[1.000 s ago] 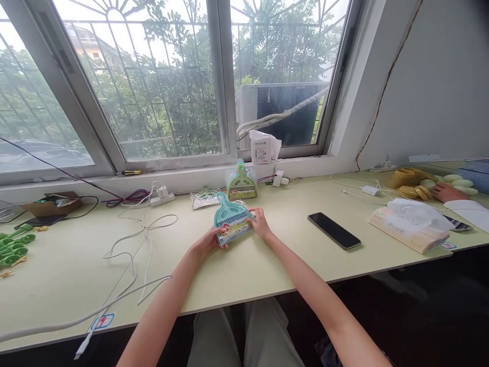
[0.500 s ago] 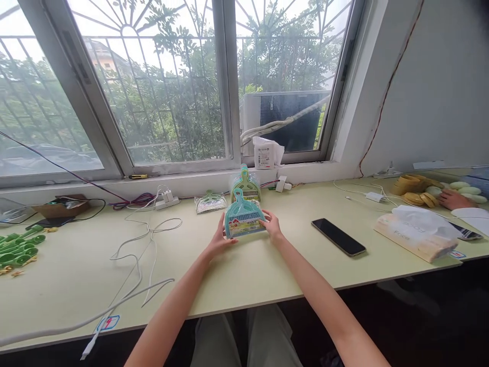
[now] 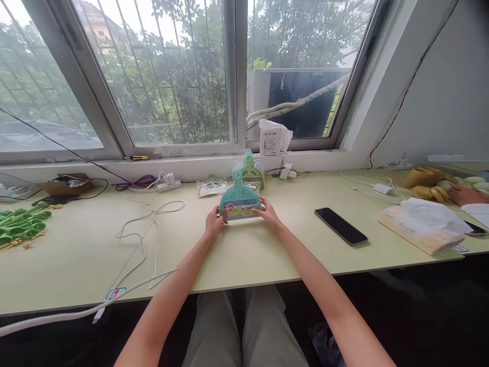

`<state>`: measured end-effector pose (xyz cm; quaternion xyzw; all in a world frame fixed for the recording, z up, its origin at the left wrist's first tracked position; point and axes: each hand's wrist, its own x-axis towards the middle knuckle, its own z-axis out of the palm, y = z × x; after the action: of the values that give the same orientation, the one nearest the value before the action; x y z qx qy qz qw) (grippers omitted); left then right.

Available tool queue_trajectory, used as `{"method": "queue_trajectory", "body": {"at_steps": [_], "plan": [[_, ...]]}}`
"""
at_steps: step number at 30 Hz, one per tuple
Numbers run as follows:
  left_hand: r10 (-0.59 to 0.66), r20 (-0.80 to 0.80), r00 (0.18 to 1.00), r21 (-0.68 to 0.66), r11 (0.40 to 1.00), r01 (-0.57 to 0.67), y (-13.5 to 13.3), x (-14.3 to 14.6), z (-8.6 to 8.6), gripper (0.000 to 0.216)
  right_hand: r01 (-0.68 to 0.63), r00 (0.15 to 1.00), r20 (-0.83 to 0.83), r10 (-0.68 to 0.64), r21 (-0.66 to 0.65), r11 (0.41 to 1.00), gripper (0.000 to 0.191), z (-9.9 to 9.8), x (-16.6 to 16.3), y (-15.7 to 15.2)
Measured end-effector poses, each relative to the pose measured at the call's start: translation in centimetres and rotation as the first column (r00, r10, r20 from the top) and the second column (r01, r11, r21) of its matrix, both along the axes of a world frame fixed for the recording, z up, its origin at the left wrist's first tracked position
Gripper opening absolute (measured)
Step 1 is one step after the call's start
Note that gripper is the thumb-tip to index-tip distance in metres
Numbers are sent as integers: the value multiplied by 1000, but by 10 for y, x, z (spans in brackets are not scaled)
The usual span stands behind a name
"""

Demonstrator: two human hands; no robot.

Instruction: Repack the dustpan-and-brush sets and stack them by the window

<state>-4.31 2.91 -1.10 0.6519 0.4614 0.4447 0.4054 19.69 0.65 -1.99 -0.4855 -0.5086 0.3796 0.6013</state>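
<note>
A small teal dustpan set in clear wrapping [image 3: 240, 201] stands upright on the pale green table [image 3: 248, 260], handle up. My left hand [image 3: 214, 222] grips its left edge and my right hand [image 3: 268, 214] grips its right edge, both closed on it. Just behind it stands a green dustpan set [image 3: 251, 172], also packed. A flat packed set [image 3: 211, 186] lies to the left of that one.
White cables [image 3: 147, 229] and a power strip [image 3: 168, 184] lie left of centre. A black phone [image 3: 341, 226] lies to the right, then a bagged box [image 3: 420, 228]. Green plastic parts [image 3: 21, 224] sit far left. Another person's hand [image 3: 464, 193] rests by yellow items far right.
The teal set went from lying tilted in my hands to standing upright on the table, moved further away toward the green set. Both hands stayed on its sides.
</note>
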Motion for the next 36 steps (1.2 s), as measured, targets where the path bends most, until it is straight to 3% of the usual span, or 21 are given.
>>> {"method": "queue_trajectory", "body": {"at_steps": [4, 10, 14, 17, 21, 28, 32, 36], "plan": [[82, -21, 996, 4, 997, -82, 1, 1, -1, 31, -21, 991, 133, 15, 41, 999, 83, -4, -3, 0], [76, -99, 992, 86, 994, -67, 18, 15, -5, 30, 212, 903, 329, -278, 221, 952, 61, -13, 0, 3], [7, -198, 980, 182, 983, 30, 49, 36, -6, 29, 321, 831, 371, -414, 288, 902, 60, -16, 15, 17], [-78, -200, 977, 224, 967, 123, 76, 57, -7, 26, 420, 805, 341, -486, 251, 872, 61, -19, 31, 34], [-44, -204, 978, 292, 951, 103, 111, 84, -10, 20, 531, 772, 282, -570, 207, 822, 55, -24, 51, 59], [91, -212, 973, 362, 932, -8, 161, 95, -17, 10, 591, 526, 443, -726, 423, 687, 45, -22, 59, 103], [152, -200, 968, 358, 931, -72, 175, 93, -17, 10, 575, 461, 537, -706, 425, 699, 44, -20, 59, 130], [230, -212, 950, 364, 920, -141, 180, 98, -17, 8, 552, 485, 579, -655, 378, 743, 43, -20, 62, 151]]}}
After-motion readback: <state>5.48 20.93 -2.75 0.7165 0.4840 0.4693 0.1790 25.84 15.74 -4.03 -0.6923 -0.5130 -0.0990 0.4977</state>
